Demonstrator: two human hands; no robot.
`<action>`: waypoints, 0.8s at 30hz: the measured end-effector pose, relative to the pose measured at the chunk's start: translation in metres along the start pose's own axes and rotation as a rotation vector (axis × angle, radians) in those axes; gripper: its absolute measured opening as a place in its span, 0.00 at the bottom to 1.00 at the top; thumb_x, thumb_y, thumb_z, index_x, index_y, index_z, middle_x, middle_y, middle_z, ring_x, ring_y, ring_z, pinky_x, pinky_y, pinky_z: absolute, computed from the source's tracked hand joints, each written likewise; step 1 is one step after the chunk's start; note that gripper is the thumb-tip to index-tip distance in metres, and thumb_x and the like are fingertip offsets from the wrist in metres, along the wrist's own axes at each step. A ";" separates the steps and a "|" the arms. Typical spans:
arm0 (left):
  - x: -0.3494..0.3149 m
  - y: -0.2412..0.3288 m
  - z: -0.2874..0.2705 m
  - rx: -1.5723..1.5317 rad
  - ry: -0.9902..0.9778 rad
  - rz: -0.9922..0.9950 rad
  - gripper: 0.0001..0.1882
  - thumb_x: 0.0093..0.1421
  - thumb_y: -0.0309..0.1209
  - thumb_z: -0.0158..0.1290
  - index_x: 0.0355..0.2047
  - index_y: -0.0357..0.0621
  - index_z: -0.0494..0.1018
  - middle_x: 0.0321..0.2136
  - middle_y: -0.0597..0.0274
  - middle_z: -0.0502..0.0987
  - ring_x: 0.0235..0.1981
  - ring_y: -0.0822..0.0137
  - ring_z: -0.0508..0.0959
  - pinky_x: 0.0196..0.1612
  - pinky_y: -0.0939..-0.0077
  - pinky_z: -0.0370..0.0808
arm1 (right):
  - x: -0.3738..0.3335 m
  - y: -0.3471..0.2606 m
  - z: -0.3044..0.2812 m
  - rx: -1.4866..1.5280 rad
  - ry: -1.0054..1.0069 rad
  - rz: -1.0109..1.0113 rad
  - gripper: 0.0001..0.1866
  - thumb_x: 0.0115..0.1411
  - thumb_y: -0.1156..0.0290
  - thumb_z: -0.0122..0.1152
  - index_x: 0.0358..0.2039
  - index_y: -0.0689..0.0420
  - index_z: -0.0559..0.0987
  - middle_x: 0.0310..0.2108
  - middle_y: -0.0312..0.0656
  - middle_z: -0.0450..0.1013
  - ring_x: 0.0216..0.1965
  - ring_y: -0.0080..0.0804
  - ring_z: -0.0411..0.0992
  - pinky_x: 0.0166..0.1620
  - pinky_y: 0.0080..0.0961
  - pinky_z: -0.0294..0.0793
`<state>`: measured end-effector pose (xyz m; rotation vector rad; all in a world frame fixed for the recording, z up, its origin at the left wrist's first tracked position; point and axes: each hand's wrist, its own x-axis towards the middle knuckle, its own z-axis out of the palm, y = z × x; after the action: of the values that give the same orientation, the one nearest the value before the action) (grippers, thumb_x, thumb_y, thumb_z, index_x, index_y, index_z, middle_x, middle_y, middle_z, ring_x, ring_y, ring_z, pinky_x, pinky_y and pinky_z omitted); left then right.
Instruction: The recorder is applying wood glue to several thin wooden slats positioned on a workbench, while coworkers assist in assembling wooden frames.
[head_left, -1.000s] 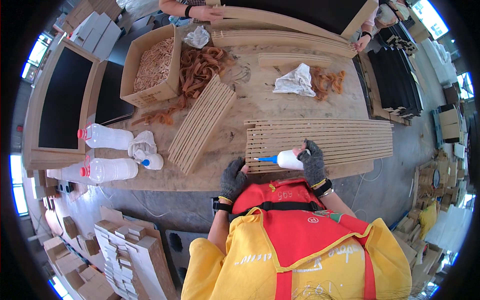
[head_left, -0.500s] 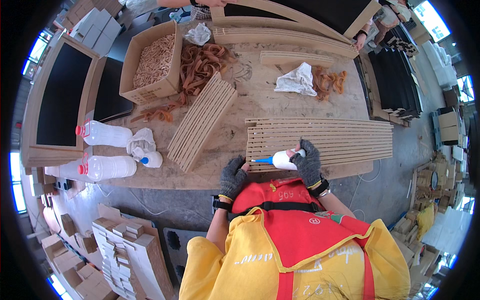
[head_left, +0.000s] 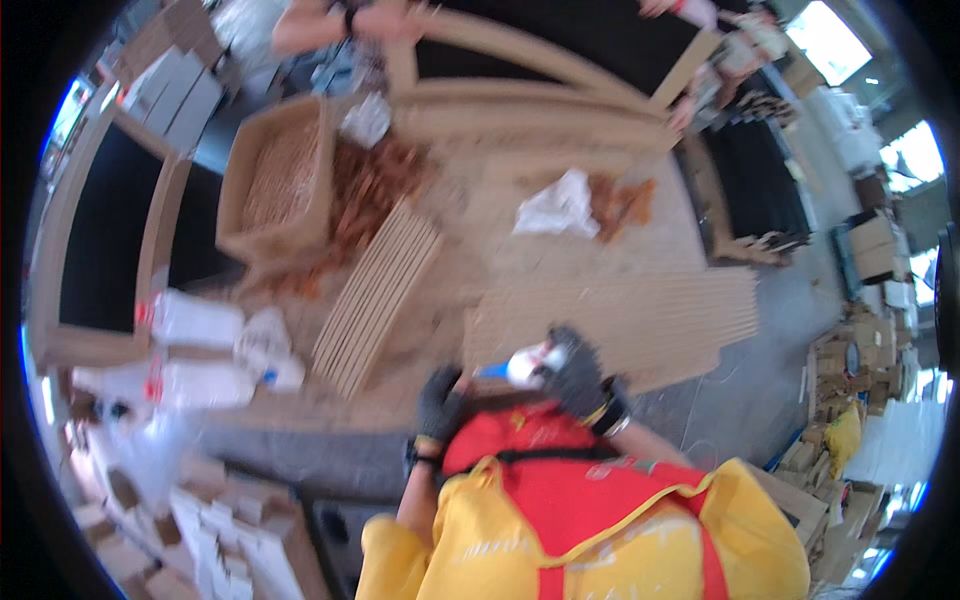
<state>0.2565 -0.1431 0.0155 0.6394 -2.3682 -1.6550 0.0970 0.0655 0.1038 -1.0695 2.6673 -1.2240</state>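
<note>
One white squeeze bottle (head_left: pixel 525 369) is sitting in the person's right hand (head_left: pixel 577 374), over the near left part of a wide row of pale slats (head_left: pixel 620 315) on the desk (head_left: pixel 480 190); its blue nozzle (head_left: pixel 492 371) is pointing leftward, toward the gloved left hand (head_left: pixel 440 403), though blur is hiding whether the tip is touching wood; the right grip is wrapping round the rear of the bottle's body, while the left grip is resting by the slats' near left corner, and one cannot tell whether it is holding anything; the bottle is probably behaving as a light, soft-walled thing, yielding under a squeeze and turning slippery if any contents are smearing its side; the body is offering the best hold, thumb on one side and fingers round the other, leaving free the narrow nozzle, which is seeming too slim for a handle; the slats are looking stiff and light singly, but apt to slide apart when handled together, so their ends are giving the surer hold; a slat stack (head_left: pixel 375 300) is lying slantwise farther left, two pale jugs (head_left: pixel 205 385) are lying beyond that, and a white crumpled cloth (head_left: pixel 558 204) is resting past the row's far edge.
</note>
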 end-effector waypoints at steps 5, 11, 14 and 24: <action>-0.010 -0.026 0.003 0.005 0.039 -0.108 0.16 0.66 0.37 0.55 0.44 0.34 0.79 0.40 0.42 0.81 0.45 0.45 0.80 0.50 0.59 0.75 | 0.015 -0.030 0.004 0.103 -0.015 -0.039 0.20 0.52 0.61 0.75 0.42 0.56 0.79 0.33 0.47 0.77 0.37 0.53 0.78 0.41 0.46 0.78; -0.001 -0.022 0.005 -0.032 0.064 -0.104 0.16 0.67 0.38 0.53 0.39 0.35 0.78 0.33 0.49 0.81 0.38 0.55 0.81 0.43 0.62 0.75 | 0.042 -0.059 -0.013 -0.004 -0.201 -0.196 0.16 0.56 0.60 0.68 0.43 0.53 0.80 0.37 0.45 0.76 0.38 0.51 0.77 0.38 0.44 0.76; 0.003 -0.021 0.010 -0.037 0.087 -0.122 0.15 0.66 0.38 0.55 0.39 0.35 0.79 0.35 0.46 0.81 0.38 0.50 0.81 0.44 0.60 0.76 | 0.053 -0.067 -0.013 -0.052 -0.289 -0.261 0.15 0.58 0.63 0.65 0.43 0.54 0.80 0.38 0.46 0.76 0.39 0.50 0.77 0.39 0.45 0.76; 0.002 -0.022 0.006 0.048 0.049 -0.124 0.18 0.66 0.41 0.55 0.41 0.35 0.80 0.36 0.42 0.82 0.41 0.43 0.81 0.46 0.56 0.76 | 0.059 -0.061 -0.014 -0.030 -0.199 -0.111 0.21 0.51 0.57 0.74 0.42 0.51 0.78 0.36 0.45 0.74 0.37 0.51 0.77 0.39 0.47 0.75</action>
<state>0.2579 -0.1448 -0.0074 0.8423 -2.3838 -1.6148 0.0833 0.0119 0.1700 -1.2858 2.5152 -1.0336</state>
